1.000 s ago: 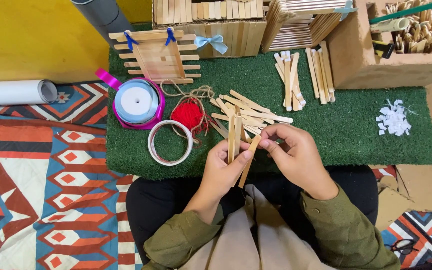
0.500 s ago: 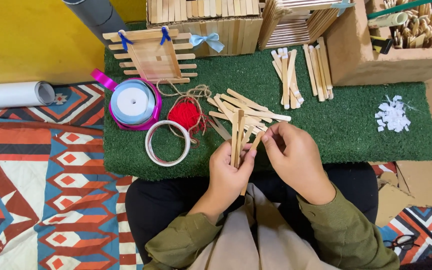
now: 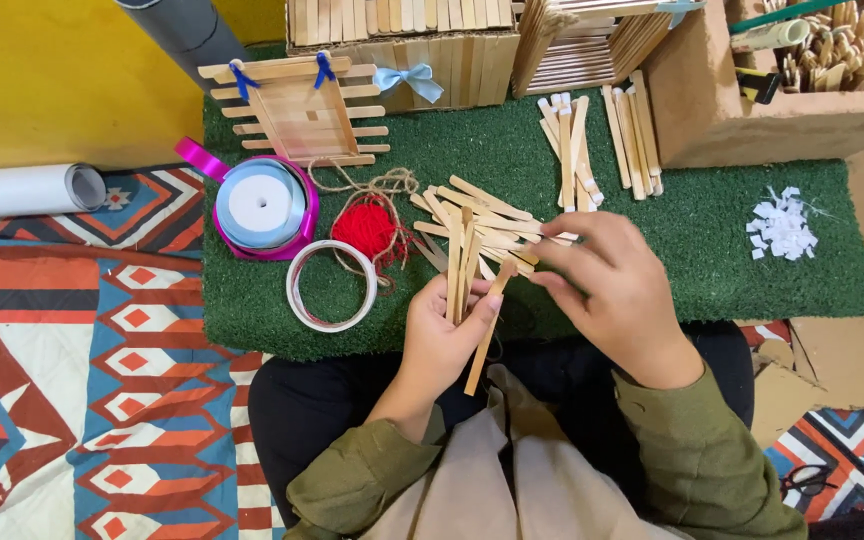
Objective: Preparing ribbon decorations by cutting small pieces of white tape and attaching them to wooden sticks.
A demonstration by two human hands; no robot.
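My left hand (image 3: 444,340) grips a small bundle of flat wooden craft sticks (image 3: 462,268), held upright over the near edge of a green turf mat (image 3: 652,250). One stick (image 3: 485,335) slants down across my palm toward my lap. My right hand (image 3: 617,290) reaches in from the right, with its fingertips touching the loose pile of wooden sticks (image 3: 482,215) on the mat. Whether it pinches a stick is hidden by the fingers.
Left of the pile lie a red yarn ball (image 3: 367,228), a white tape ring (image 3: 332,285) and ribbon spools (image 3: 260,205). A stick frame with blue ties (image 3: 297,110), more sticks (image 3: 602,140), white scraps (image 3: 782,222) and a cardboard box (image 3: 752,90) stand farther back.
My right hand has moved off the held bundle and up to the loose pile on the mat. The left hand keeps its sticks, one now slanting lower.
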